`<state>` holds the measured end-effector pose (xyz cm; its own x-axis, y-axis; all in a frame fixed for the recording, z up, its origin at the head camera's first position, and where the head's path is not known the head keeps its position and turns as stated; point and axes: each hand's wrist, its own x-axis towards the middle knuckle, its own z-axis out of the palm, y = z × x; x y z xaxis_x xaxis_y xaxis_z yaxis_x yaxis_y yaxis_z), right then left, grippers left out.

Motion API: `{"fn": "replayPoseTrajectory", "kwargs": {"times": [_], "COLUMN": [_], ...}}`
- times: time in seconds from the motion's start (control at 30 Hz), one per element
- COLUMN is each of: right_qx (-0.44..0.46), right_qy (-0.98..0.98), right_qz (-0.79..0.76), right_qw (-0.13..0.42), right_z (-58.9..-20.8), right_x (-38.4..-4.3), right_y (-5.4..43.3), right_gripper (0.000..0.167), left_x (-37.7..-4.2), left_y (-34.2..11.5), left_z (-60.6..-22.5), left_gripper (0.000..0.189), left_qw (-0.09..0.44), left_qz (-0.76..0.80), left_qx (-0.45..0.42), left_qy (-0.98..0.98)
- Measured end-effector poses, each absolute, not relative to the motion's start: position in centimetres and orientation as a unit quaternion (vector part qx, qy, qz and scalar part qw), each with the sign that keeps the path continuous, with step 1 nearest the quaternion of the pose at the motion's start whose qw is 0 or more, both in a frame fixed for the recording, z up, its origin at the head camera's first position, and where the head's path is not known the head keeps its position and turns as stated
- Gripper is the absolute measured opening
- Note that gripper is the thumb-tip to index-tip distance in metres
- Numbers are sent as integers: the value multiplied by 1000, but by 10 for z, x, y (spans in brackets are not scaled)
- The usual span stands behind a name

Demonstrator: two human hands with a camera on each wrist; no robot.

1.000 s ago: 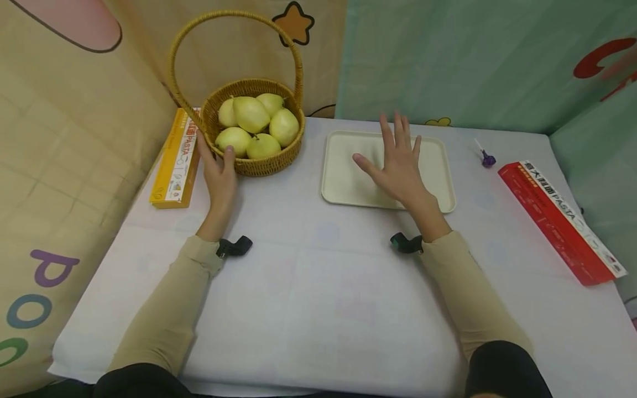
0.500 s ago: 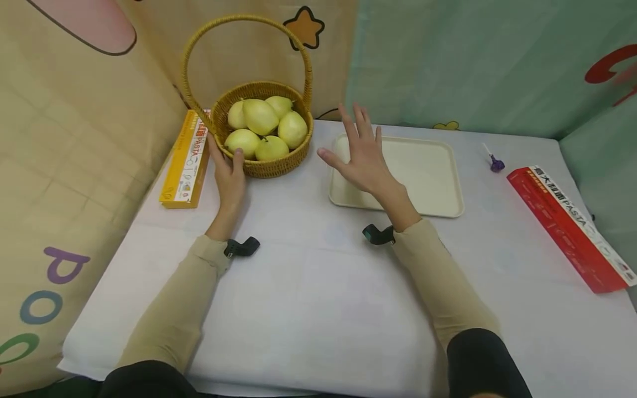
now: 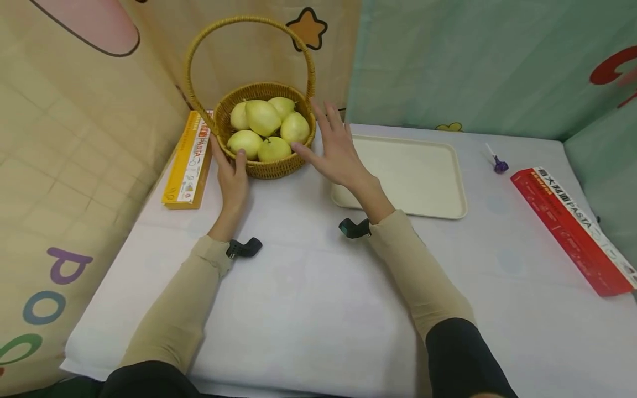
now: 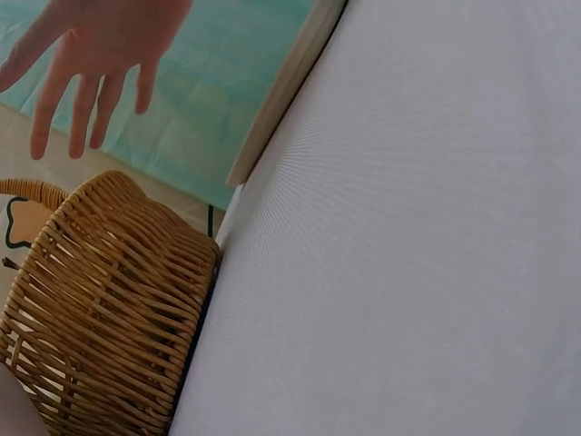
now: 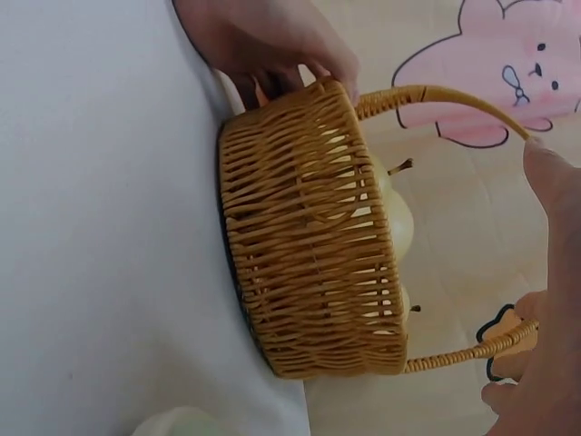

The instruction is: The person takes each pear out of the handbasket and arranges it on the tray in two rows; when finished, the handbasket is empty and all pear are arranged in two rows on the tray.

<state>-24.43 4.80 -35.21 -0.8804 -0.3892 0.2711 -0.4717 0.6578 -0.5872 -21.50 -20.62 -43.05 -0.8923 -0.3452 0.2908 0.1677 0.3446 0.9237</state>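
Note:
A woven basket (image 3: 271, 168) with a tall arched handle stands at the back left of the table, holding several yellow-green pears (image 3: 262, 118). My left hand (image 3: 233, 179) rests against its near left side, fingers along the outer wall and thumb at the rim. At the basket's right side is my right hand (image 3: 335, 155), fingers spread and straight, its thumb overlapping the rim in the head view. Seen from the left wrist, the right hand (image 4: 109, 45) hangs above and apart from the basket (image 4: 118, 300). In the right wrist view, pear tops (image 5: 398, 222) show above the rim.
Left of the basket lies a yellow pasta box (image 3: 189, 166), close to the left hand. A cream tray (image 3: 408, 171) sits partly behind the right forearm. Farther right are a purple lollipop (image 3: 500, 165) and a red pasta box (image 3: 572, 229). Curtains back the table.
My right hand has moved left from over the tray to the basket's right side. The left hand stays at the basket. The whole head view has shifted slightly.

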Motion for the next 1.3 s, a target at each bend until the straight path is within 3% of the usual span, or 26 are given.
{"fn": "replayPoseTrajectory", "kwargs": {"times": [0.27, 0.67, 0.97, 1.3], "right_qx": [237, 276, 285, 269], "right_qy": [-894, -889, -882, -866], "right_qz": [376, 363, 375, 421], "right_qw": [52, 49, 9, -42], "right_z": [-340, -329, -309, -316], "right_x": [-260, -284, -304, -314], "right_y": [25, -4, -19, -42], "right_gripper": [89, 96, 90, 84], "left_x": [-214, -217, -215, -212], "left_y": [-204, -194, -189, -189], "left_z": [-431, -435, -433, -433], "left_gripper": [83, 82, 83, 83], "left_qw": [228, 227, 228, 224], "left_qz": [-563, -568, -568, -572], "left_qx": [60, 53, 57, 58], "left_qy": [-792, -789, -789, -787]}}
